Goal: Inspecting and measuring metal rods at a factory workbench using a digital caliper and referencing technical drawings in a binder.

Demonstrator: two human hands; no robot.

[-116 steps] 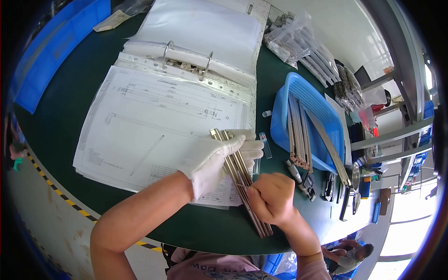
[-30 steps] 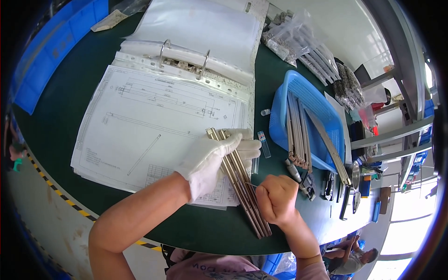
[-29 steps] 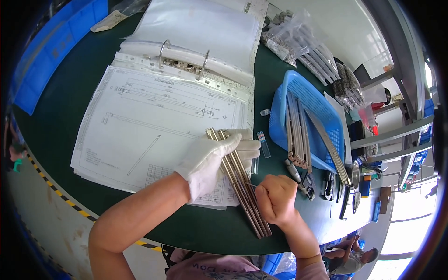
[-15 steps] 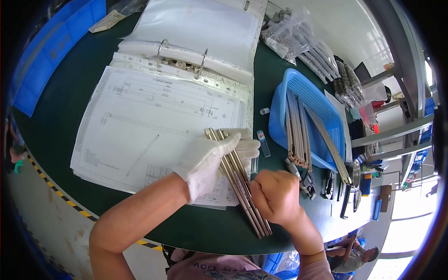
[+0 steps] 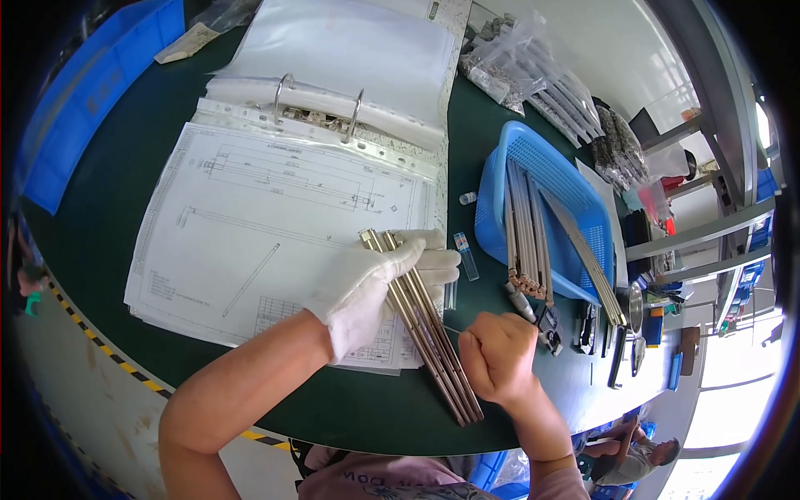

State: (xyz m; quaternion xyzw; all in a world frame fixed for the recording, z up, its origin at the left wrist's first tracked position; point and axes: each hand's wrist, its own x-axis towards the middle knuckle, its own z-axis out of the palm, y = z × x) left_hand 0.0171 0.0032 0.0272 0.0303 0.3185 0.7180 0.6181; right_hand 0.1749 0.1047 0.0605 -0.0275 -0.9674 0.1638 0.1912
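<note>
Since half a second ago the right hand [image 5: 497, 357] has slid slightly away from the rods, a thin wire-like piece now showing at its fingertips; otherwise nothing has shifted. Across the dark green table [image 5: 108, 208] the open ring binder [image 5: 317, 92] lies flat with its drawing sheet [image 5: 267, 225] facing up, likely for reference. Toward the table's right edge, a blue basket [image 5: 550, 179] keeps more long rods together. Near the front edge, the gloved left hand [image 5: 367, 287] lies flat and mostly open across a bundle of metal rods [image 5: 429, 333], pinning them side by side so they cannot roll. Its bare partner is curled nearly closed, pinching that thin piece beside the rods' lower ends.
</note>
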